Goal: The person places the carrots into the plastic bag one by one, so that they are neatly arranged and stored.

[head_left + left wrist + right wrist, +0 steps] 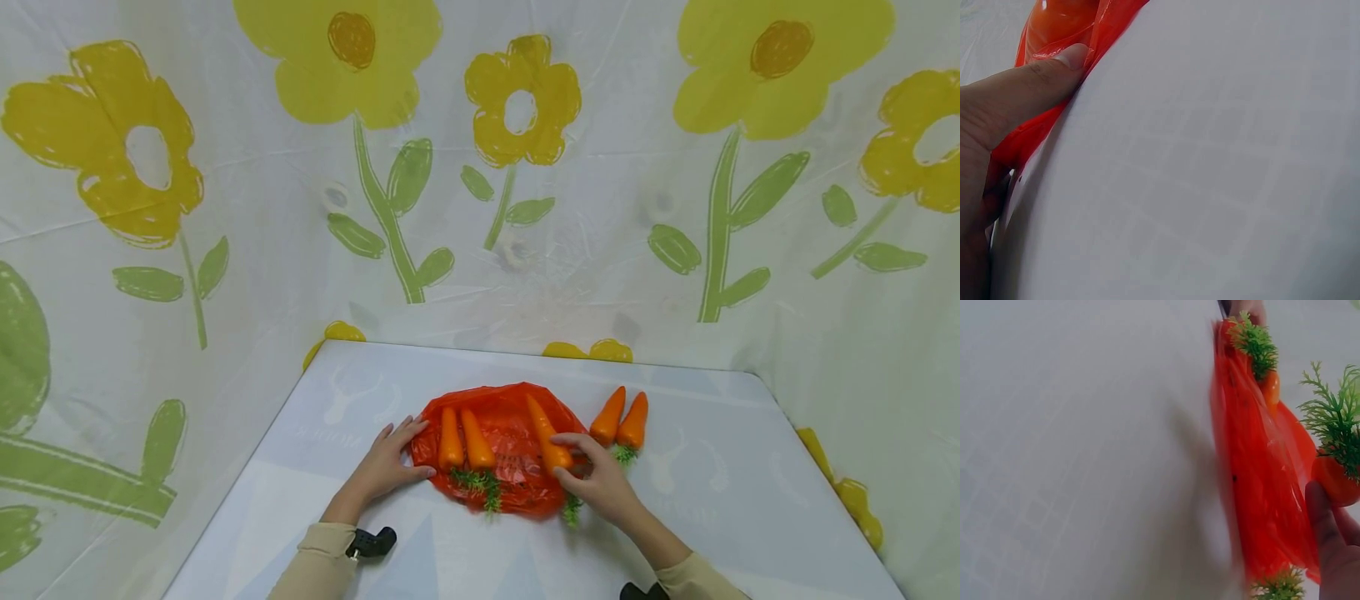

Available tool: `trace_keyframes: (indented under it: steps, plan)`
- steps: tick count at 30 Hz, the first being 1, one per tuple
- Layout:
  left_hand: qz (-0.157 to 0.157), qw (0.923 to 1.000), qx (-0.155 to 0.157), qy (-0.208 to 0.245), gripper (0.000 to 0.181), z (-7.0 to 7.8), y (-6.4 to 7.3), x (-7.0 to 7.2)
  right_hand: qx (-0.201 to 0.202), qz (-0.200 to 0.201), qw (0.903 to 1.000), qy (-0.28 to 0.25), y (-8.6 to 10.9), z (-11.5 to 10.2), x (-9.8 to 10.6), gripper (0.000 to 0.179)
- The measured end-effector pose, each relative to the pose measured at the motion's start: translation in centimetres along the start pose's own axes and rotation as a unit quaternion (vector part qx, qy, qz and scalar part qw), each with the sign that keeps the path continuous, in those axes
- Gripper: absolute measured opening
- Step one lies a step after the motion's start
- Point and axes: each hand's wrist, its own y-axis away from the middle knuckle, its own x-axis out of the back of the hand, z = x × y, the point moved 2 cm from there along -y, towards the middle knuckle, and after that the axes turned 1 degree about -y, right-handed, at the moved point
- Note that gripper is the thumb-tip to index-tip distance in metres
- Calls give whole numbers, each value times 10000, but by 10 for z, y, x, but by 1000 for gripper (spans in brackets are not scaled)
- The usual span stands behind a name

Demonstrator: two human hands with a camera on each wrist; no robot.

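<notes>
A red plastic bag (510, 492) lies spread on the table. Two orange toy carrots (471, 439) with green leafy tops rest side by side on its left half. My left hand (386, 462) holds the bag's left edge; in the left wrist view its thumb (1035, 87) lies on the red plastic, the other fingers partly hidden. Over the bag's right side my right hand (600, 479) pinches another carrot (546, 433) near its thick leafy end. In the right wrist view this carrot (1338, 481) shows its leaves pointing up.
Two more carrots (621, 417) lie on the table just right of the bag, near the right hand. The pale patterned table (720, 500) extends on both sides. Behind it hangs a white curtain (585, 275) printed with yellow flowers.
</notes>
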Motion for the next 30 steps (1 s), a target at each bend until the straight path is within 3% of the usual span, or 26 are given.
trace_keyframes:
  steps: [19, 30]
  plan:
    - [-1, 9999, -105, -49, 90, 1, 0, 1, 177, -135, 9996, 162, -5, -1, -19, 40]
    - [-16, 9998, -173, -12, 89, 2, 0, 2, 48, -250, 9993, 291, -14, 0, -32, 39]
